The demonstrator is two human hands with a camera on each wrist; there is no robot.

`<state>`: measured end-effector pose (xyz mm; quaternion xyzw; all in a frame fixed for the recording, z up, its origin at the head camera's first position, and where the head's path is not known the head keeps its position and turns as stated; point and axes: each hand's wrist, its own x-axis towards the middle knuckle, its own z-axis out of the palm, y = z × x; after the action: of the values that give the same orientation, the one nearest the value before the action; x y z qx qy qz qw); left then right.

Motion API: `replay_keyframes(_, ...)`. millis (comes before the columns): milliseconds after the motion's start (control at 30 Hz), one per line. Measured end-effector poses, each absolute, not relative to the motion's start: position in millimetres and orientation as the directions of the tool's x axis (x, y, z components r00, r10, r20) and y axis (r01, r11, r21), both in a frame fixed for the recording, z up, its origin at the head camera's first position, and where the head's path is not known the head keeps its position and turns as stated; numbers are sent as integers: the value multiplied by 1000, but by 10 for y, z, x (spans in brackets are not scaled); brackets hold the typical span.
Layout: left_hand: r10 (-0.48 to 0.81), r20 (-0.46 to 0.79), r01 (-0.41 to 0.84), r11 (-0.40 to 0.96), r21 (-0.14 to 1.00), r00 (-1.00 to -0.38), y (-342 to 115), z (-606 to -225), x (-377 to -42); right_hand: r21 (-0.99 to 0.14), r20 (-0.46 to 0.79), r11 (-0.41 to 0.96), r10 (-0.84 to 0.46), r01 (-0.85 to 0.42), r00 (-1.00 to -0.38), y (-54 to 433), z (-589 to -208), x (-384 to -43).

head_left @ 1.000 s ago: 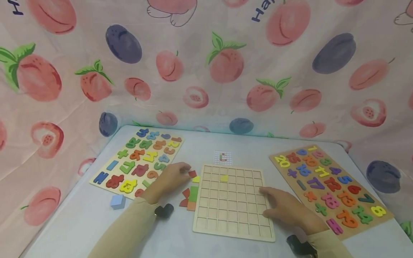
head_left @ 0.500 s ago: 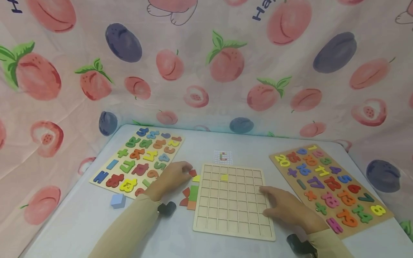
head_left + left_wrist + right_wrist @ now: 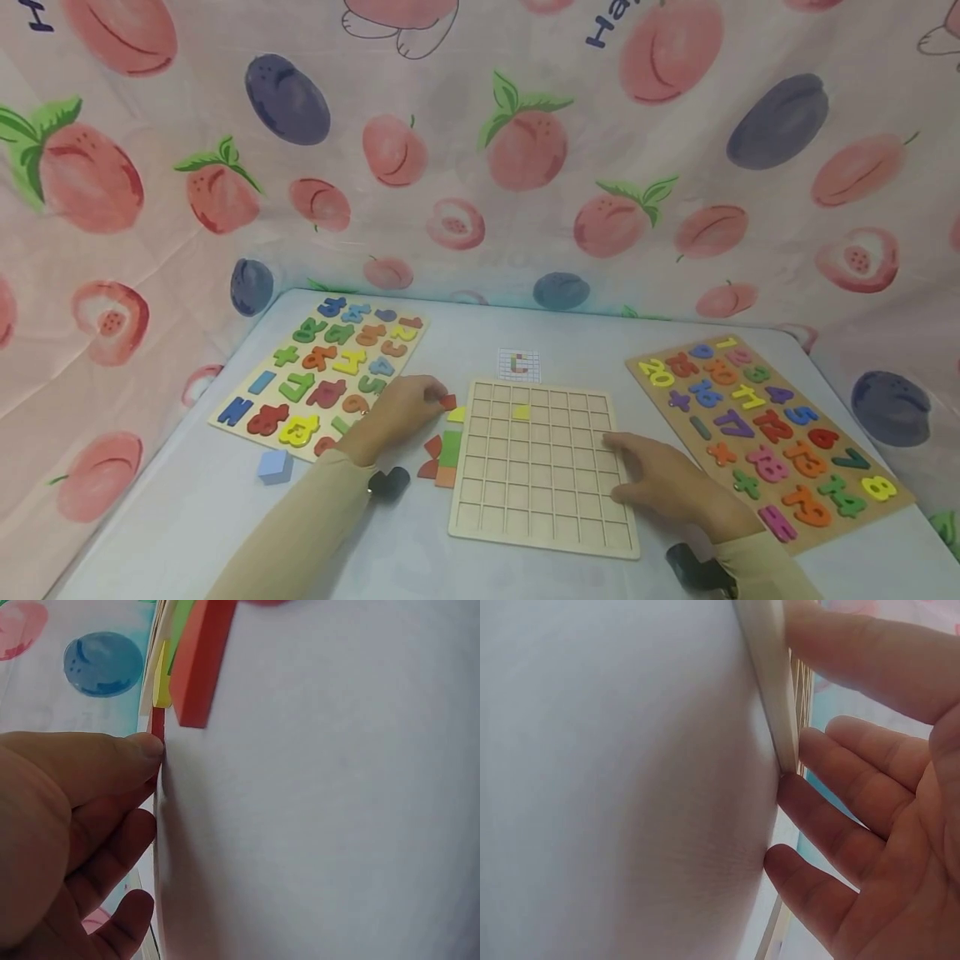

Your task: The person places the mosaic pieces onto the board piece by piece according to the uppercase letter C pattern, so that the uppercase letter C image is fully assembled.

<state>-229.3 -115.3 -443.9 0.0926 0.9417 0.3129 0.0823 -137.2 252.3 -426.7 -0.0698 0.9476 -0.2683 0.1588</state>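
Edging very slightly toward the grid board (image 3: 517,475), the left wrist is making the only clear shift since the earlier frame; the right hand (image 3: 660,483) and the board itself are staying where they were. The left hand (image 3: 397,412) is pinching a red piece (image 3: 447,402) between thumb and forefinger. That piece is sitting just off the board's far left corner, close beside a yellow piece (image 3: 456,414); whether it is leaving the bench (image 3: 420,550) at all, the views are not making clear. The right hand is grasping nothing: its fingers are lying loose by the board's right edge, the thumb is touching that edge, and it is probably steadying the board.

One yellow tile (image 3: 522,412) is occupying a cell, third from the left in the second row from the far side. Green (image 3: 450,450), orange (image 3: 444,479) and more red pieces (image 3: 432,450) are waiting along the left side. Beyond the far edge, a pattern card (image 3: 518,366) is showing a small coloured figure.

Judging by this, the person is picking up the next piece, with the grid's filling only beginning. The next move is likely calling for a firm pinch, a lift clear of the yellow neighbour and the rim, then turning the piece to suit its cell.
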Motion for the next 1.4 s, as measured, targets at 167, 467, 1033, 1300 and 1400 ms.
replay_keyframes(167,235,-86,136,783,608,-968,-1153,-4438,-2295,-527,-258,848,-219,-53,-941,2528,-4277,-1372)
replay_keyframes(467,235,-85,137,784,605,-968,-1149,-4431,-2294,-534,-247,843,-234,-70,-940,2531,-4265,-1371)
replay_keyframes(1033,224,-110,108,774,624,-968,-1159,-4437,-2312,-533,-236,842,-239,-80,-942,2535,-4267,-1372)
replay_keyframes(1300,239,-108,120,770,626,-965,-1159,-4406,-2340,-530,-236,844,-243,-85,-941,2543,-4265,-1370)
replay_keyframes(1400,249,-98,135,769,625,-964,-1146,-4396,-2359,-532,-235,843,-243,-85,-941,2546,-4267,-1373)
